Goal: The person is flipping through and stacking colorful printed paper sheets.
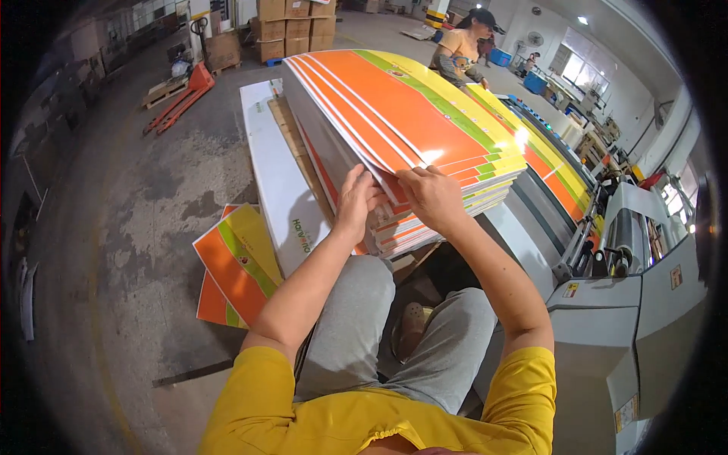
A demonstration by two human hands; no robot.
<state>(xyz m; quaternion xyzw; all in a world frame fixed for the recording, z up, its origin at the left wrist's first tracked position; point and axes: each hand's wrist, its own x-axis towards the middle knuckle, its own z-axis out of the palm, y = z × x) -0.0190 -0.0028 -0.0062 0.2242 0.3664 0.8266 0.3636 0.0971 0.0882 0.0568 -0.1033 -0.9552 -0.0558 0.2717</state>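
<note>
We looked down past our yellow shirt and grey trousers, bent at the knees, with a brown shoe between them. Beyond the knees our bare hands met at the near end of a tall stack of glossy printed sheets. Our left hand was half open, its fingers loosely bent beside the near left corner; we could not tell whether its fingertips touched the paper. Our right hand was closed on the near edge of the top sheet, its fingers curled over the rim. That sheet lay on the stack right in front of us, orange on the left, green and yellow towards the right, with its near left edge slightly raised.

On the floor to our left we saw loose sheets in the same colours, overlapping beside a long white board that ran along the stack. To our right stood a big grey machine with rollers, and another printed sheet lay on its bed.

Farther off, a co-worker in an orange top stood past the stack. A red pallet truck was parked at the left, and brown cartons rose behind the stack.
</note>
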